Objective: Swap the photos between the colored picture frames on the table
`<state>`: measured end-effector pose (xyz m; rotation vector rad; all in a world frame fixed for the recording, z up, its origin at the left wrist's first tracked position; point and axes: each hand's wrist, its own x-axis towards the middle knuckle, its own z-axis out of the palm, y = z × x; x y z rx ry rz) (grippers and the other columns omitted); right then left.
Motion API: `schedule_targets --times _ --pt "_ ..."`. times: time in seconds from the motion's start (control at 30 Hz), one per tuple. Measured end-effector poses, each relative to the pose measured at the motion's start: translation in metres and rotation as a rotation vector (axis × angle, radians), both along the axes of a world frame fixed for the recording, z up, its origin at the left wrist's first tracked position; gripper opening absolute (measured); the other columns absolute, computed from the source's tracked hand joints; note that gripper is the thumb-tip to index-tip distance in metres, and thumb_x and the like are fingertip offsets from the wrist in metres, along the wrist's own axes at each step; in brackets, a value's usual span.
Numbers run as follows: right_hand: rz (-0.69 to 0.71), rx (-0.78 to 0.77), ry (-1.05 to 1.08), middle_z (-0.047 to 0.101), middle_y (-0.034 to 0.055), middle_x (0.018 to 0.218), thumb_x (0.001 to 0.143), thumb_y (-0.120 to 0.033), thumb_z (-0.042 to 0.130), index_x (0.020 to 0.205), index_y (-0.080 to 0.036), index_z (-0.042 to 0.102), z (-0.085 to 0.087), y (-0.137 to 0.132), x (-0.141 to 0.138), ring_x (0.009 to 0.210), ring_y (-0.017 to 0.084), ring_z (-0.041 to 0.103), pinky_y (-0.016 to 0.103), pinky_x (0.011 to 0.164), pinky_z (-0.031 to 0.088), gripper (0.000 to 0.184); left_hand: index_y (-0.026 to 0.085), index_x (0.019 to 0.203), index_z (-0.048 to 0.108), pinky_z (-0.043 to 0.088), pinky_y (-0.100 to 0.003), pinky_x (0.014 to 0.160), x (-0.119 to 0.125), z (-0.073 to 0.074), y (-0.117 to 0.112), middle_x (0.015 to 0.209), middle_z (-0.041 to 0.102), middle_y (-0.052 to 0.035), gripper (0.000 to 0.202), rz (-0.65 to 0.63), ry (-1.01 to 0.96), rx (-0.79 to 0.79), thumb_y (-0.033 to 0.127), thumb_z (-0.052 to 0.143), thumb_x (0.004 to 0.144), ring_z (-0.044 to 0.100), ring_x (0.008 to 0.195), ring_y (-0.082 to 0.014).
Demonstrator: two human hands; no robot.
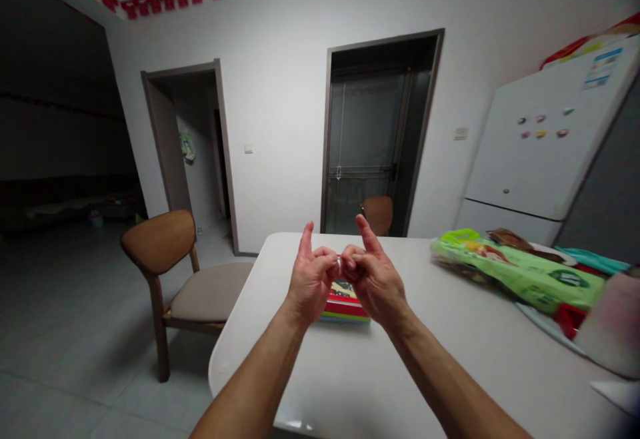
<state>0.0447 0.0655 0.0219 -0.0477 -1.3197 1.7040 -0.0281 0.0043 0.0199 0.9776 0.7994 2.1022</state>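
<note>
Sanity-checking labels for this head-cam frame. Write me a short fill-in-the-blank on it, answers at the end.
1. The left hand and right hand each point just ____ finger upward.
2. The table under the red-and-green item has a ____-coloured top.
3. The long plastic package is mainly ____ in colour.
4. In the picture, the wooden-backed chair stands to the ____ of the hands.

Missing words: one; white; green; left.

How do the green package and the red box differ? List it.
The green package is mainly green; the red box shows a red band. The package looks longer than the box. The left hand and right hand partly hide the box but not the package. Both show green and are on the white table.
</note>
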Motion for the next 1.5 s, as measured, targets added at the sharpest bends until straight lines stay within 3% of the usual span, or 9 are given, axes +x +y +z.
schedule_targets --times 0.3,0.43,0.53,0.7,0.87,1.03,1.23,1.4,1.5 --pt "0.061 -0.157 -0.021 0.042 -0.0100 0.046 0.062 -0.014 0.048 0.116 -0.028 0.038 -0.016 -0.008 0.009 0.042 0.005 0.035 0.016 0.042 0.028 0.057 0.024 0.119 0.028 0.036 -0.019 0.056 0.011 -0.012 -0.008 0.054 0.048 0.0095 0.071 -0.096 -0.068 -0.018 0.017 0.063 0.057 0.049 0.054 -0.0075" --pt "0.091 -0.389 -0.123 0.045 -0.0059 0.043 0.069 -0.036 0.047 0.071 -0.017 0.055 -0.017 0.003 0.005 0.036 0.004 0.036 0.016 0.037 0.027 0.021 0.015 0.070 0.048 0.024 -0.014 0.037 -0.004 -0.013 -0.004 0.043 0.045 0.0065 0.038 -0.127 -0.165 -0.276 0.053 0.050 0.068 0.036 0.035 -0.0031" --pt "0.200 -0.394 -0.214 0.032 -0.0067 0.031 0.071 -0.055 0.037 0.043 -0.016 0.040 -0.013 0.003 0.003 0.027 0.003 0.023 0.016 0.030 0.016 0.047 0.017 0.048 0.038 0.013 -0.016 0.031 -0.010 -0.010 -0.004 0.031 0.037 0.0040 0.060 -0.224 -0.137 -0.384 0.071 0.021 0.069 0.024 0.025 -0.0034" --pt "0.269 -0.305 -0.289 0.023 -0.0081 0.028 0.067 -0.067 0.030 0.038 -0.018 0.032 -0.011 -0.006 0.000 0.024 0.003 0.015 0.017 0.028 0.009 0.056 0.018 0.041 0.035 0.008 -0.016 0.030 -0.008 -0.006 -0.006 0.026 0.034 0.0032 0.066 -0.299 -0.111 -0.468 0.075 0.011 0.065 0.019 0.022 -0.0035" --pt "0.058 0.011 -0.508 0.023 -0.0083 0.032 0.069 -0.067 0.016 0.044 -0.020 0.034 -0.029 0.005 -0.010 0.026 0.005 0.019 0.019 0.030 0.018 0.056 0.018 0.041 0.036 0.008 -0.017 0.031 -0.011 -0.016 -0.005 0.027 0.035 0.0027 0.066 -0.243 -0.140 -0.531 0.075 0.013 0.065 0.021 0.023 -0.0040" --pt "-0.515 0.659 -0.914 0.059 0.0048 0.072 0.069 -0.048 0.044 0.074 -0.018 0.058 -0.074 0.043 -0.015 0.068 0.016 0.053 0.028 0.061 0.038 0.034 0.015 0.048 0.040 0.012 -0.014 0.033 -0.023 -0.070 -0.005 0.033 0.041 0.0039 0.056 -0.061 -0.228 -0.630 0.068 0.034 0.067 0.027 0.026 -0.0020" --pt "-0.523 0.922 -1.033 0.057 0.0074 0.086 0.057 -0.016 0.057 0.082 -0.020 0.061 -0.113 0.048 -0.003 0.088 0.023 0.047 0.037 0.076 0.031 0.026 0.013 0.066 0.049 0.032 -0.018 0.041 -0.024 -0.139 -0.002 0.048 0.054 -0.0003 0.038 0.052 -0.303 -0.636 0.049 0.059 0.063 0.049 0.040 -0.0091" --pt "-0.453 1.122 -1.051 0.056 0.0077 0.090 0.064 -0.022 0.052 0.085 -0.019 0.059 -0.123 0.019 0.011 0.086 0.021 0.048 0.036 0.077 0.035 0.022 0.015 0.084 0.053 0.044 -0.025 0.060 -0.007 -0.145 0.008 0.077 0.063 -0.0052 0.039 0.145 -0.291 -0.441 0.045 0.061 0.060 0.059 0.069 -0.0166" --pt "-0.464 0.941 -0.940 0.051 0.0109 0.106 0.067 -0.031 0.050 0.094 -0.017 0.057 -0.122 0.010 0.024 0.101 0.024 0.044 0.039 0.085 0.033 0.031 0.015 0.086 0.054 0.044 -0.026 0.067 0.008 -0.139 0.002 0.083 0.063 -0.0052 0.039 0.220 -0.249 -0.368 0.041 0.063 0.059 0.059 0.078 -0.0184"
